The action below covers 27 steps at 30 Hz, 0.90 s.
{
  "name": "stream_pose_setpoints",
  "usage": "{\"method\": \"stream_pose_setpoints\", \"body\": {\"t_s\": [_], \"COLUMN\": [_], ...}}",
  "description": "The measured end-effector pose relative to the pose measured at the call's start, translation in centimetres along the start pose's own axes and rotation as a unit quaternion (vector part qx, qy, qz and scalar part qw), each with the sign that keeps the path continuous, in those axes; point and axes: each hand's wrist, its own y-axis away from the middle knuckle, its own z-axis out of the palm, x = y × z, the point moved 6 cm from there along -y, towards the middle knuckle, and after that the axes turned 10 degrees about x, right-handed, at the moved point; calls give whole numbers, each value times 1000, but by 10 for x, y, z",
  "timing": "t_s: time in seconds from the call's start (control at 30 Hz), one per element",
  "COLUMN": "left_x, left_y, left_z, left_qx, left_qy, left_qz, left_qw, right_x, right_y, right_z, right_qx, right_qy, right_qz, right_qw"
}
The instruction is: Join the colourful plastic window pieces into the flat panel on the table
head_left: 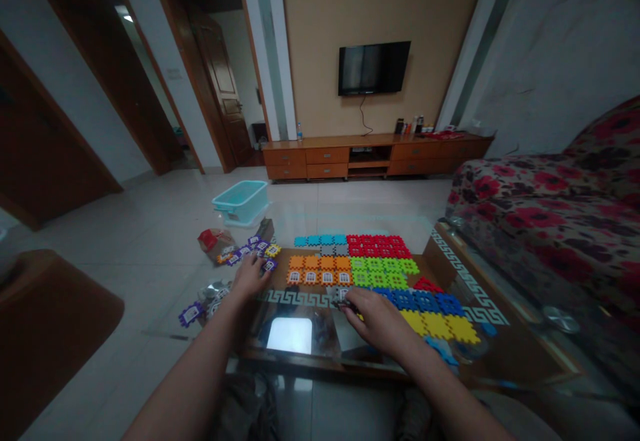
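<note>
A mat of interlocked toy tiles lies on a glass table point(465, 281): cyan point(320, 240), red point(377, 246), orange point(320, 270), green point(383, 271), blue point(425, 301) and yellow point(440, 326) groups. My left hand point(250, 278) reaches to loose purple tiles point(250, 249) at the mat's left, fingers curled over one purple tile point(269, 266). My right hand point(377, 318) rests palm down at the mat's near edge, fingers closed on a small dark grey piece point(345, 305).
More purple tiles point(193, 313) lie at the table's left edge. A red packet point(210, 239) and a turquoise basin point(240, 201) sit on the floor beyond. A floral sofa point(550, 208) stands to the right, a TV cabinet point(370, 154) at the far wall.
</note>
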Motion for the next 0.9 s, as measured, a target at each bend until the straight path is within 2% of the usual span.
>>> {"method": "stream_pose_setpoints", "body": {"t_s": [0.37, 0.5, 0.63, 0.7, 0.8, 0.9], "left_x": [5, 13, 27, 36, 52, 67], "left_y": [4, 4, 4, 5, 6, 8], "left_z": [-5, -25, -56, -70, -83, -91], "left_qx": [-31, -3, 56, 93, 128, 135], "left_qy": [-23, -42, -58, -35, 57, 174], "left_qz": [-17, -4, 6, 4, 5, -20], "left_qw": [999, 999, 997, 995, 990, 975], "right_x": [3, 1, 1, 1, 1, 3], "right_y": [2, 1, 1, 2, 1, -3], "right_z": [4, 2, 1, 1, -2, -2], "right_qx": [-4, 1, 2, -1, 16, 45], "right_qy": [13, 8, -1, -4, -34, -137], "right_qz": [-5, -4, 4, 8, 23, 70], "right_qw": [1000, 1000, 1000, 1000, 999, 987]}}
